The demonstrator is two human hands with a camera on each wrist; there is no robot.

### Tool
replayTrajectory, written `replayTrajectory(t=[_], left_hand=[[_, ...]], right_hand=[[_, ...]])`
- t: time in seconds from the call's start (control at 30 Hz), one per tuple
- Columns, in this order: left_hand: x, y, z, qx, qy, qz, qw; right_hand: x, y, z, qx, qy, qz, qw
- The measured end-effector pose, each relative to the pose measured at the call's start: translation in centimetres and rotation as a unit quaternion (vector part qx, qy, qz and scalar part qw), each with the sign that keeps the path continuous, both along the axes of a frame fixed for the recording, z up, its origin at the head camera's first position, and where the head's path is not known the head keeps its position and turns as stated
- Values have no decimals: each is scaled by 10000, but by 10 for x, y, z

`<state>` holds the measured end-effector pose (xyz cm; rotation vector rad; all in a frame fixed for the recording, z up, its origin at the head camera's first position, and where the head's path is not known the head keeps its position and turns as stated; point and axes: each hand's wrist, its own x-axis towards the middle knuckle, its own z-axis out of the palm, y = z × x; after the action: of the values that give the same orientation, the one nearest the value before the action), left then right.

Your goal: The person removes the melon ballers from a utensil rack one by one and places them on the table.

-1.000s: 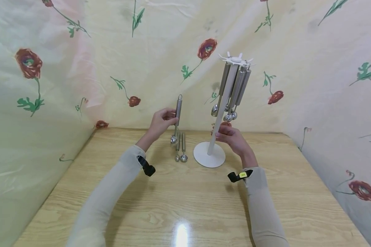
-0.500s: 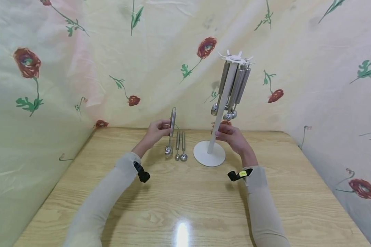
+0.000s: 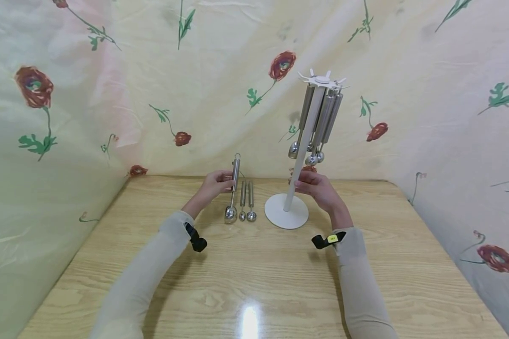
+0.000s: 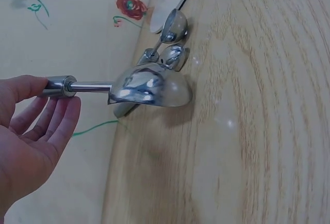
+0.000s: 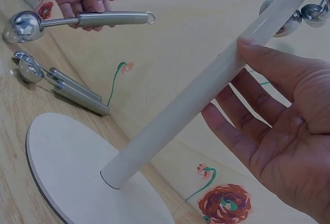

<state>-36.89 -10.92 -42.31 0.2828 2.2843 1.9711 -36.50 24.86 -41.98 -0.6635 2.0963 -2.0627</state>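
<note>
My left hand (image 3: pixel 214 186) pinches a steel scoop (image 4: pixel 149 87) by its handle, thumb on one side and fingers on the other. The scoop is tilted, ring end up and bowl low over the table; I cannot tell whether the bowl touches the wood. Just right of it, two smaller scoops lie side by side, a small one (image 3: pixel 242 200) and a slightly larger one (image 3: pixel 251 200). My right hand (image 3: pixel 318 188) holds the white pole of a utensil stand (image 5: pixel 170 126) low down, between thumb and fingers. Several steel utensils (image 3: pixel 325 117) hang from the stand's hooks.
The stand's round white base (image 3: pixel 275 216) rests on the wooden table (image 3: pixel 254 268) right of the small scoops. A flowered cloth (image 3: pixel 212 94) rises behind the table's back edge and along both sides.
My left hand has moved the scoop left and down, from in front of the two small scoops to beside them. My right hand stays on the pole.
</note>
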Motion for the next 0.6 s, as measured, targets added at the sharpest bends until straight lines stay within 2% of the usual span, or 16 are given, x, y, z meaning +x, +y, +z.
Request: replayTrajectory(t=[0.3, 0.6], left_hand=[[-6, 5, -10, 68, -176, 300, 9994], [-14, 9, -21, 39, -286, 659, 9974]], right_hand=[[0, 0, 1, 157, -100, -73, 9998], [1, 0, 0, -37, -41, -39, 10000]])
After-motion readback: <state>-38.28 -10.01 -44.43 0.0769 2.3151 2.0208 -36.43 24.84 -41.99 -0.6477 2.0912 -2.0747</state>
